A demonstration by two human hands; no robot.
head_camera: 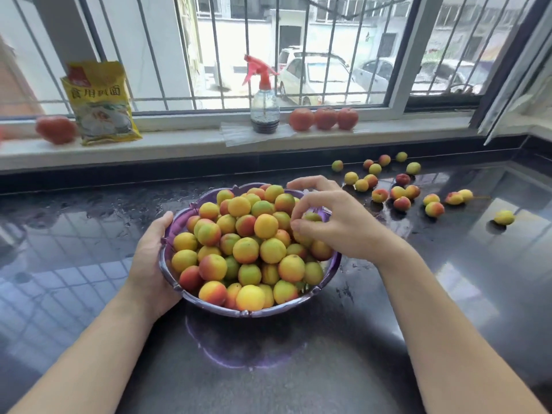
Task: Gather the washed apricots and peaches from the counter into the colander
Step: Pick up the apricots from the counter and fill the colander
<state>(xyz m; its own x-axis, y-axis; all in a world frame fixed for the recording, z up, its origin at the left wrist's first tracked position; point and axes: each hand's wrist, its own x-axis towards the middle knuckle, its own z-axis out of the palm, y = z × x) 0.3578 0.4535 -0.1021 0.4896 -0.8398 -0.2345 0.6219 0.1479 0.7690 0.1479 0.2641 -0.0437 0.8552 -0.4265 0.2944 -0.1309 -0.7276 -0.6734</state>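
My left hand (149,264) cups colander (179,289) rim, fingers closed on it. My right hand (334,222) over heaped fruit (248,249), fingers curled loosely; cannot tell if holding one. Loose fruit (401,194) on counter (448,294), right of colander.

Both our forearms reach in from the near edge, bare, no sleeves. Our left hand (149,264) sits left of centre, palm turned inward & cupped against the colander (239,310) rim, thumb up along the rim's far-left side, fingers hidden underneath. Left wrist roughly straight. Our right arm comes in from near right, angled toward centre. Our right hand (331,222) hovers palm-down over the colander's right side, fingers (310,182) curled loosely & spread, thumb tucked low w/ fingertips bunched; can't tell if it grips anything.
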